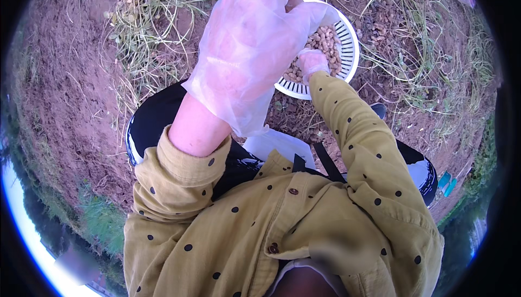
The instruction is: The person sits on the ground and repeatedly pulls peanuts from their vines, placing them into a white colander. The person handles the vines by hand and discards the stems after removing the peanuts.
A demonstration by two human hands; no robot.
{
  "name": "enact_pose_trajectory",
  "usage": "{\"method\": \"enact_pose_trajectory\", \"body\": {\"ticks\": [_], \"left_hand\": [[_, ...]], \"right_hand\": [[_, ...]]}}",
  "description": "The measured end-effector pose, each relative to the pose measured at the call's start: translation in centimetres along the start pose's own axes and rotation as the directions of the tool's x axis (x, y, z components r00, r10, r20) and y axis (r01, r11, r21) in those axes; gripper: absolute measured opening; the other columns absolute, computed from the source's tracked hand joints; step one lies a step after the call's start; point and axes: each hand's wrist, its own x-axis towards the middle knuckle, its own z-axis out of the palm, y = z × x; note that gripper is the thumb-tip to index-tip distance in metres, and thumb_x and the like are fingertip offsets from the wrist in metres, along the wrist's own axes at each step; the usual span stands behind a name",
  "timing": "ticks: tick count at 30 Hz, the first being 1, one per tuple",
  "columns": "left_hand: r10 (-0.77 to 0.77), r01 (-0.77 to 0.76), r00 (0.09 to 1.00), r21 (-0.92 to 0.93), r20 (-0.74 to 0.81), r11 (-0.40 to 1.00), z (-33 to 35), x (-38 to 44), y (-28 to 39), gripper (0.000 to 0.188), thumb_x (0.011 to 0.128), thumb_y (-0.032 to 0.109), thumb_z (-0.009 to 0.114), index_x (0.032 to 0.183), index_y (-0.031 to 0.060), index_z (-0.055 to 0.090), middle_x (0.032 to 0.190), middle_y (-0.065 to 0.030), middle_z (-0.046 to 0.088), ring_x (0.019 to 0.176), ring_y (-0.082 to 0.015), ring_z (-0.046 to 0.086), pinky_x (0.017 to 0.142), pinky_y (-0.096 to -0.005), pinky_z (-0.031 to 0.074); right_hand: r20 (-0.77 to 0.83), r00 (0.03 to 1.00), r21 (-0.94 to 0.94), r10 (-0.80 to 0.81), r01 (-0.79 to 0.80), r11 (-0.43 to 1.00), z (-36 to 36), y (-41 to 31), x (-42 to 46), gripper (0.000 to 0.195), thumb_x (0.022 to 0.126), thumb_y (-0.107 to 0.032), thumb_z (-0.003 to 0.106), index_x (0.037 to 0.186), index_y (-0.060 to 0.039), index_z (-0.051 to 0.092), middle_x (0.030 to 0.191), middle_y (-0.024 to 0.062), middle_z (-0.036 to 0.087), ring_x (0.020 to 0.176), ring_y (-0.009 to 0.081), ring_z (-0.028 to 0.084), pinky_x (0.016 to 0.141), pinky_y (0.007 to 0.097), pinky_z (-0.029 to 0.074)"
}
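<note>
My left hand [250, 44], in a thin clear plastic glove, is raised close to the camera. Its fingers curl towards the right, and their undersides are hidden, so what it holds cannot be told. Beyond and below it, a round white slotted plastic basket [348, 49] is partly covered from view. Peanuts in their shells [325, 40] lie in the basket. My right hand [313, 62], also gloved in clear plastic, reaches over the basket's near side and rests at the peanuts; its fingertips are out of sight.
Pulled peanut plants [152, 24] lie on reddish soil [69, 93] to the left, with more stems [419, 53] at the right. Loose peanuts [378, 32] lie beyond the basket. A shoe tip [378, 110] shows near my right arm, and a teal object [447, 184] lies beyond my right knee.
</note>
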Motion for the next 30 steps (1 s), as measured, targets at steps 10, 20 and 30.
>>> {"method": "enact_pose_trajectory", "body": {"ticks": [10,20,30], "left_hand": [[-0.453,0.450,0.887,-0.382,0.089,0.807,1.2,1.2,1.6,0.038,0.088,0.034,0.064,0.092,-0.0037,0.066,0.070,0.0008,0.054,0.064,-0.0066,0.046,0.058,-0.0249,0.038],[-0.454,0.470,0.882,-0.340,0.130,0.815,0.9,1.2,3.1,0.033,0.086,0.028,0.066,0.087,-0.0042,0.066,0.068,-0.0191,0.062,0.063,-0.0270,0.062,0.060,-0.0361,0.047],[-0.422,0.430,0.902,-0.282,0.093,0.858,0.8,0.6,1.0,0.030,0.086,0.027,0.064,0.088,-0.0025,0.067,0.070,-0.0203,0.063,0.067,-0.0314,0.064,0.062,-0.0384,0.048]], "right_hand": [[-0.092,0.995,0.844,0.041,0.056,0.534,1.2,5.3,-1.8,0.029,0.089,-0.034,0.056,0.099,-0.0116,0.071,0.098,0.0149,0.066,0.094,0.0272,0.062,0.085,0.0349,0.047],[0.297,0.950,0.915,0.098,-0.313,0.255,-0.4,3.2,-4.5,0.022,0.084,-0.030,0.064,0.090,-0.0102,0.072,0.075,0.0066,0.064,0.066,0.0162,0.063,0.061,0.0286,0.051],[0.196,0.979,0.052,-0.062,0.053,0.997,7.2,-2.3,-2.1,0.027,0.089,-0.012,0.057,0.113,-0.0060,0.068,0.121,0.0159,0.063,0.106,0.0309,0.065,0.091,0.0375,0.052]]}}
